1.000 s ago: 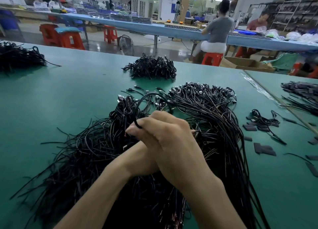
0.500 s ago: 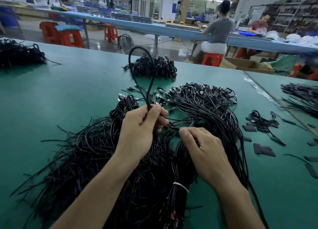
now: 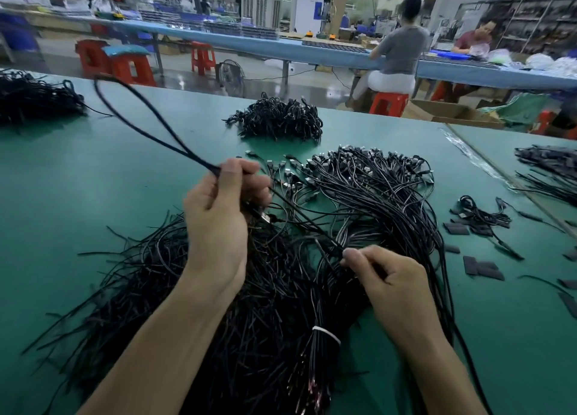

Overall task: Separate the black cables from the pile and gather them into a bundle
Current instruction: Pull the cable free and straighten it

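A big pile of black cables [image 3: 359, 196] lies on the green table [image 3: 93, 180], with plug ends fanned out at the far side. A white tie [image 3: 326, 333] binds part of it near me. My left hand [image 3: 221, 221] is raised over the pile and grips a folded black cable; its loop [image 3: 131, 115] sticks up and to the left. From that fist a cable strand runs down to my right hand [image 3: 387, 277], which pinches it between thumb and forefinger just above the pile.
A gathered black cable bundle [image 3: 278, 119] sits farther back, another heap [image 3: 34, 97] at the far left, more cables [image 3: 549, 168] at the right edge. Small dark pads and a short cable [image 3: 480, 218] lie to the right. People sit at a blue bench behind.
My hands have drawn apart. The left one has swung the cable loop from upright over to the left, and the right one has moved down and right along the strand.
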The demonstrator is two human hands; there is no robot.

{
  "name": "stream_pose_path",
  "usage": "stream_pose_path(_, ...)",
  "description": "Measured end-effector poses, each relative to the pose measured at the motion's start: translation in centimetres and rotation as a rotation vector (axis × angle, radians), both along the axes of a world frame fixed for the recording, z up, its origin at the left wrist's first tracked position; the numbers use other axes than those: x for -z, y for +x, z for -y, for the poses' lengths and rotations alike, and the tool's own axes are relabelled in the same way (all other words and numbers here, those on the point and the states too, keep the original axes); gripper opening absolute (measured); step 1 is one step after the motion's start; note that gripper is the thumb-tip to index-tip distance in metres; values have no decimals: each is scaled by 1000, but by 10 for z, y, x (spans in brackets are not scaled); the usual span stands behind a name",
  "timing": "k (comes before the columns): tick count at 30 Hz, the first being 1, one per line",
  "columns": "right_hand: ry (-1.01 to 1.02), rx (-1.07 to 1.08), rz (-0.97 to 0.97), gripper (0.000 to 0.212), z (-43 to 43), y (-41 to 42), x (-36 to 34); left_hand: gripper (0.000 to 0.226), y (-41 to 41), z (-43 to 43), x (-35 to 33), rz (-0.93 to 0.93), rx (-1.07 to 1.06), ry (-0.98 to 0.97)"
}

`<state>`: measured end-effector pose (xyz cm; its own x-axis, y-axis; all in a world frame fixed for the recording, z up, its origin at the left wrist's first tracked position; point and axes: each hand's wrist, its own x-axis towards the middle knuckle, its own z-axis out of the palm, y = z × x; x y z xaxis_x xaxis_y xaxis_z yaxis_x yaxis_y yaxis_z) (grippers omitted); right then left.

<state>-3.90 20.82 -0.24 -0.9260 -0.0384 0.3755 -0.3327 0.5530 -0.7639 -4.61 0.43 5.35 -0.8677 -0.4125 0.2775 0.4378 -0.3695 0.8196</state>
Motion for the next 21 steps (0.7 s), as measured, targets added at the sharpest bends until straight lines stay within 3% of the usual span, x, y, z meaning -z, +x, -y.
stream_pose_path(4, 197, 96, 172, 41, -25, 1, 0, 28, 3, 34, -26, -228, -57, 171)
stream_pose_path(8, 474, 194, 227, 25, -7, 3, -6, 29, 6, 30, -25, -133, 13, 191)
stream_pose_path(10, 415, 270, 104, 13, 7, 6, -16, 30, 7, 24, -21, -57, 35, 200)
stream_pose_path(13, 155, 453, -189, 19, 21, 13, -32, 31, 6, 21, -15, 107, 82, 200)
stream_pose_path(15, 55, 380, -331, 10, 37, 20, -46, 31, 6, 17, -11, 190, 153, 171)
stream_pose_path(19, 176, 68, -302, 54, 62, 29, -59, 32, 8, 13, -10, 221, 428, 71)
stream_pose_path(21, 226, 3, -222, 58, 63, 27, -60, 32, 11, 15, -11, 232, 649, 30)
